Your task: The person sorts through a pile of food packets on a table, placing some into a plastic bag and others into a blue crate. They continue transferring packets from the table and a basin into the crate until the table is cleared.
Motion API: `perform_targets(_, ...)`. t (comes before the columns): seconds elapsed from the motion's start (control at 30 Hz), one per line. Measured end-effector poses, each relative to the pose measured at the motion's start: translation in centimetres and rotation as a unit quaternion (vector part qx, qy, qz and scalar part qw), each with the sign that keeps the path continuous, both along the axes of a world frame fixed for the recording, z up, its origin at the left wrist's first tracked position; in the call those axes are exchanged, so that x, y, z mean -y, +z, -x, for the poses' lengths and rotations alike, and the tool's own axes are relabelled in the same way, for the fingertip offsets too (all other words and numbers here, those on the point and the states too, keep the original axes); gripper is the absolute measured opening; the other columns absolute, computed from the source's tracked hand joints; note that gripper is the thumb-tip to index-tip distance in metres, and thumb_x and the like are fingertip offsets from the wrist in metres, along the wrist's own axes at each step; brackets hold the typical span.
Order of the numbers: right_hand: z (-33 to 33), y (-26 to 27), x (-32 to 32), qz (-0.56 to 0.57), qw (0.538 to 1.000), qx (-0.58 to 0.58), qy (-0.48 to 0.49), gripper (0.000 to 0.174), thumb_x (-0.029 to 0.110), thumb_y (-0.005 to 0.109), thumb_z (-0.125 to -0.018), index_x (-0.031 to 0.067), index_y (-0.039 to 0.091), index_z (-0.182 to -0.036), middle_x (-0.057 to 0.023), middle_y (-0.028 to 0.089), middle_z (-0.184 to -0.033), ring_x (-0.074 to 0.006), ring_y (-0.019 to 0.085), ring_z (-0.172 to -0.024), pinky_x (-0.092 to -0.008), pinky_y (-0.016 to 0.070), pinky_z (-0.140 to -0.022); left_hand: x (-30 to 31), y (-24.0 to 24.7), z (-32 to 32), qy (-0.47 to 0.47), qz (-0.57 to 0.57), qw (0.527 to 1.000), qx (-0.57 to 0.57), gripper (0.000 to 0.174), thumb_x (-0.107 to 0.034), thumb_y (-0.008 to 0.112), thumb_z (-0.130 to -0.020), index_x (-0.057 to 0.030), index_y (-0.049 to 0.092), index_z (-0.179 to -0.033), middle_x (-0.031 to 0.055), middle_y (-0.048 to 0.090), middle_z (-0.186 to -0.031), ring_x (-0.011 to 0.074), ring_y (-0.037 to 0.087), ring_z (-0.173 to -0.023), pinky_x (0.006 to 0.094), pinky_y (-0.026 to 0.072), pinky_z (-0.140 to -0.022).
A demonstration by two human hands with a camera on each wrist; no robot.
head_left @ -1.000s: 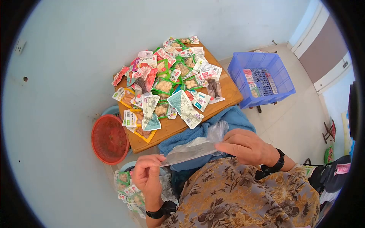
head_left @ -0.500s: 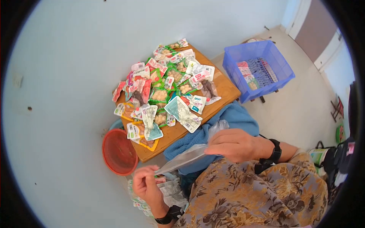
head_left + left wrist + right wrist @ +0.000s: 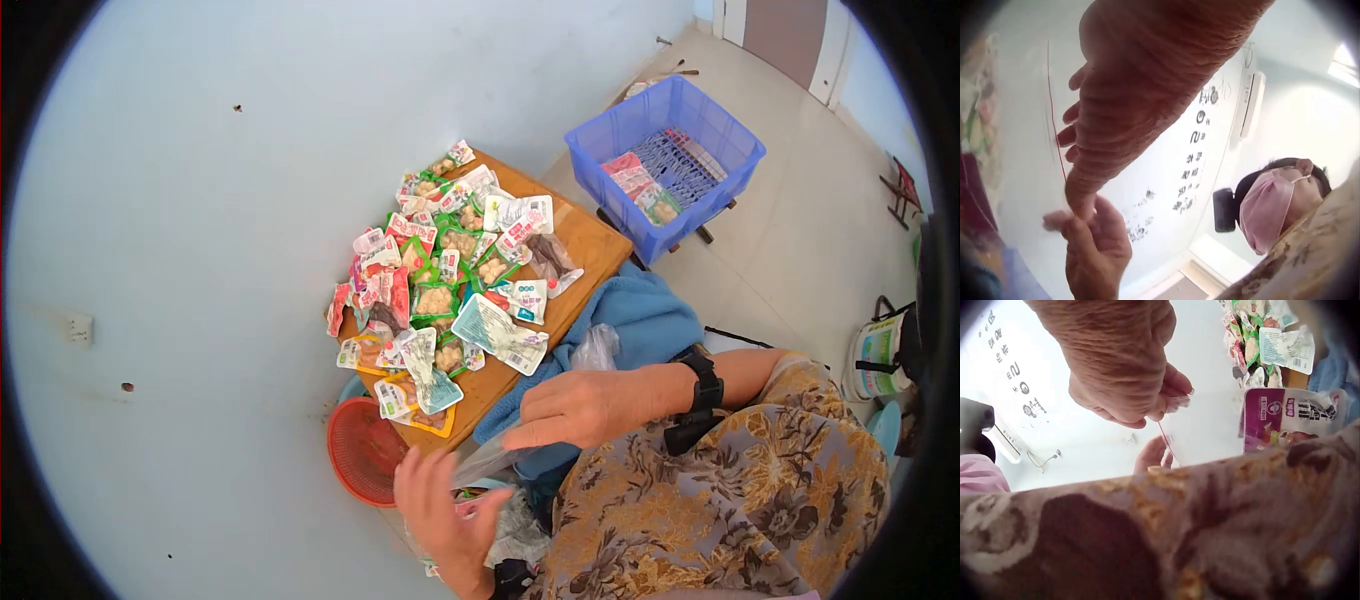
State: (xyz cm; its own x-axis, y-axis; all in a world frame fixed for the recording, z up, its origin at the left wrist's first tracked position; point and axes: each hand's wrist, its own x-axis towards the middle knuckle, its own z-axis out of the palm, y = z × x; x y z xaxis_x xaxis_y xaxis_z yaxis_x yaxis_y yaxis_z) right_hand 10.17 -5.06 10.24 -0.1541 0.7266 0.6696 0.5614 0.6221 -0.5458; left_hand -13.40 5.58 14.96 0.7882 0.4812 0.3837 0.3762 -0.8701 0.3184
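A clear zip bag (image 3: 485, 460) stretches between my hands, its red seal line showing in both wrist views. My right hand (image 3: 580, 405) pinches the bag at its mouth edge, thumb against forefinger. At the bag's other end my left hand (image 3: 445, 520) has its fingers spread and the thumb apart, blurred by motion. The bag's crumpled far part (image 3: 597, 348) sticks out beyond my right hand over a blue fleece cloth (image 3: 640, 305). In the right wrist view, a purple and white food packet (image 3: 1272, 419) overlaps the clear plastic.
Many sealed snack packets (image 3: 435, 300) are heaped on a wooden table (image 3: 590, 225). A blue plastic crate (image 3: 735, 190) with a few packets inside stands at the right. Left of the table is a red basket (image 3: 365, 455); more packets in clear plastic (image 3: 520, 525) lie below my hands.
My left hand pinched the bag's end before; now its fingers have spread out. Both hands have come lower, and the head view has turned, shifting the table and crate within it.
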Motion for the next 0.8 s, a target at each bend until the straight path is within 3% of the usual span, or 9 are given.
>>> perform_targets(0.13, 0.6, 0.4, 0.2, 0.002, 1.0, 0.011, 0.011, 0.035, 0.004, 0.061, -0.083, 0.0044, 0.058, -0.118, -0.0121, 0.055, -0.083, -0.0301, 0.06, -0.08, -0.0394, 0.0506, -0.068, 1.4, 0.2, -3.8, -0.075, -0.003, 0.996, -0.055, 0.047, -0.023, 0.082, -0.07, -0.0013, 0.064, -0.108, 0.0143, 0.064, -0.107, 0.0362, 0.057, -0.113, 0.051, 0.0427, -0.099)
perform_targets(0.3, 0.7, 0.2, 0.9, 0.004, 1.0, 0.022, 0.011, 0.032, 0.006, 0.062, -0.085, 0.0056, 0.058, -0.117, -0.0117, 0.058, -0.086, -0.0305, 0.062, -0.081, -0.0393, 0.0512, -0.069, 1.6, -2.9, -5.0, -0.104, 0.043, 0.993, 0.037, 0.017, -0.009, 0.074, -0.079, -0.0054, 0.065, -0.093, 0.0074, 0.062, -0.089, 0.0289, 0.062, -0.09, 0.0497, 0.0456, -0.095)
perform_targets(0.4, 0.8, -0.5, 1.0, 0.041, 0.998, -0.049, 0.008, 0.032, 0.01, 0.065, -0.087, 0.0056, 0.057, -0.118, -0.0116, 0.063, -0.092, -0.031, 0.064, -0.085, -0.0381, 0.0521, -0.071, 2.2, -2.5, -5.0, -0.085, 0.024, 0.995, 0.054, 0.011, -0.007, 0.074, -0.078, -0.0051, 0.067, -0.086, 0.0068, 0.063, -0.082, 0.0286, 0.063, -0.081, 0.0467, 0.0483, -0.09)
perform_targets(0.47, 0.7, -1.3, 1.3, 0.141, 0.98, -0.142, -0.011, 0.029, 0.015, 0.067, -0.089, 0.0047, 0.059, -0.114, -0.0119, 0.065, -0.096, -0.0313, 0.064, -0.088, -0.0372, 0.0525, -0.073, 2.1, -2.7, -4.8, -0.071, 0.026, 0.995, 0.06, 0.009, -0.007, 0.074, -0.079, -0.0052, 0.067, -0.083, 0.0075, 0.063, -0.08, 0.0289, 0.062, -0.079, 0.0452, 0.0487, -0.086)
perform_targets(0.53, 0.4, -2.3, 0.9, 0.102, 0.988, -0.115, -0.006, 0.027, 0.015, 0.068, -0.088, 0.0043, 0.061, -0.112, -0.0113, 0.066, -0.095, -0.0305, 0.065, -0.087, -0.0371, 0.0524, -0.073, 2.0, -2.8, -4.5, -0.058, 0.027, 0.996, 0.07, 0.007, -0.007, 0.074, -0.079, -0.0053, 0.067, -0.08, 0.0081, 0.063, -0.078, 0.0292, 0.062, -0.078, 0.0437, 0.0492, -0.082)
perform_targets(0.6, 0.5, -2.9, 0.7, 0.087, 0.99, -0.107, -0.003, 0.018, 0.016, 0.068, -0.089, 0.003, 0.066, -0.102, -0.0108, 0.066, -0.093, -0.0287, 0.065, -0.085, -0.0369, 0.0519, -0.073, 1.5, -2.7, -4.5, -0.084, 0.032, 0.992, 0.087, 0.008, -0.007, 0.072, -0.08, -0.0029, 0.066, -0.077, 0.0116, 0.063, -0.073, 0.032, 0.058, -0.067, 0.042, 0.0436, -0.062)
perform_targets(0.8, 1.5, -3.5, 0.5, 0.15, 0.977, -0.154, 0.019, 0.014, 0.013, 0.064, -0.092, 0.0023, 0.066, -0.1, -0.012, 0.066, -0.087, -0.0299, 0.065, -0.081, -0.0368, 0.0513, -0.071, 1.8, -3.1, -4.0, -0.083, 0.038, 0.99, 0.108, 0.01, -0.013, 0.073, -0.081, -0.0044, 0.069, -0.085, 0.0105, 0.065, -0.079, 0.0306, 0.063, -0.073, 0.0409, 0.049, -0.067)
